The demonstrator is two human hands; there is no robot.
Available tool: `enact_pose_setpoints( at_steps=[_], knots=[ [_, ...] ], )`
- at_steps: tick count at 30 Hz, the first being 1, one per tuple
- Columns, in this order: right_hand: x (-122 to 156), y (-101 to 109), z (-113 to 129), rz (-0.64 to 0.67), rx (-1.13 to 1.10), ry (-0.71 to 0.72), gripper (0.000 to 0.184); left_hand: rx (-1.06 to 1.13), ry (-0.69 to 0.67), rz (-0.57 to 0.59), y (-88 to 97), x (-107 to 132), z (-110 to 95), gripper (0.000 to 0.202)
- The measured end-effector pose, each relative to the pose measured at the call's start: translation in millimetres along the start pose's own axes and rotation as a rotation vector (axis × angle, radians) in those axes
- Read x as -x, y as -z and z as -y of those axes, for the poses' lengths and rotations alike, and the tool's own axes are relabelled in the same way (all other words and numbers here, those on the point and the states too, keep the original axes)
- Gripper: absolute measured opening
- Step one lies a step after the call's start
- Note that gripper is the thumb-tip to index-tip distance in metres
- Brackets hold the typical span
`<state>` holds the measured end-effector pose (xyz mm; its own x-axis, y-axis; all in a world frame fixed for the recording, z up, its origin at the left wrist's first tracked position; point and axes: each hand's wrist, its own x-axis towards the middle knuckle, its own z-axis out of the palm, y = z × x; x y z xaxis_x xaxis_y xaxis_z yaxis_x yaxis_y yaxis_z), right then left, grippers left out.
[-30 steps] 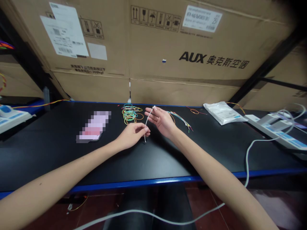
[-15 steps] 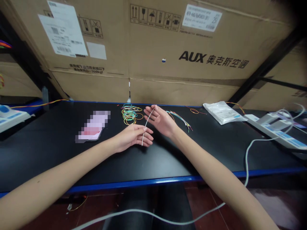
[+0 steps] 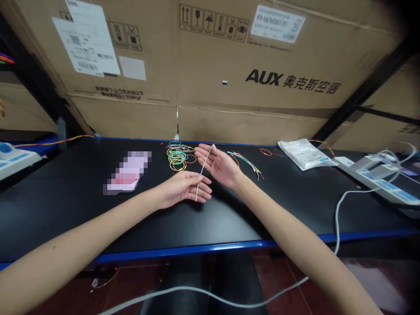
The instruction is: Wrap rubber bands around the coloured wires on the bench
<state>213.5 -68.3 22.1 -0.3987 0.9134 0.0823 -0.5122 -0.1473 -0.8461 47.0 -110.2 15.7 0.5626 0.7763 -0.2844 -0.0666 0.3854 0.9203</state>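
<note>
The left hand is pinching a white wire between thumb and forefinger, while the right hand is pinching its upper end. The white wire is slanting above the black table; coiled wires are lying beyond.

Soft light; pale sheen on black tabletop; upper-right corner dark.

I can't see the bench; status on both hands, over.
Left hand pinching thin white wire; right hand pinching its upper end. Wire slanted, nearly straight. Nothing seen blocking it; coiled multicoloured wires beyond.
</note>
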Motion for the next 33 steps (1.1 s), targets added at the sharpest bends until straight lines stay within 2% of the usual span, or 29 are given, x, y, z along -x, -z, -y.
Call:
enact_pose_setpoints(
  at_steps=[6, 12, 18, 26, 29, 33],
  knots=[
    [1, 0, 0, -0.013, 0.032, -0.007, 0.030, 0.029, -0.042, -0.004, 3.5, -3, 1, 0.013],
    [-1, 2, -1, -0.011, 0.023, 0.000, 0.032, 0.085, -0.055, -0.107, 4.7, -2, -4, 0.018],
    [-3, 4, -1, -0.031, -0.008, -0.008, 0.034, 0.072, -0.057, -0.158, 4.4, -1, -9, 0.016],
    [-3, 5, 0, -0.037, 0.008, -0.038, 0.032, 0.050, -0.029, -0.137, 4.1, 0, -7, 0.016],
    [-4, 6, 1, -0.084, 0.019, -0.031, 0.031, 0.065, -0.033, -0.134, 4.7, 1, -9, 0.016],
    [-6, 10, 4, -0.240, 0.048, -0.009, 0.029, 0.094, -0.066, -0.144, 7.2, 2, -12, 0.019]
  ],
)
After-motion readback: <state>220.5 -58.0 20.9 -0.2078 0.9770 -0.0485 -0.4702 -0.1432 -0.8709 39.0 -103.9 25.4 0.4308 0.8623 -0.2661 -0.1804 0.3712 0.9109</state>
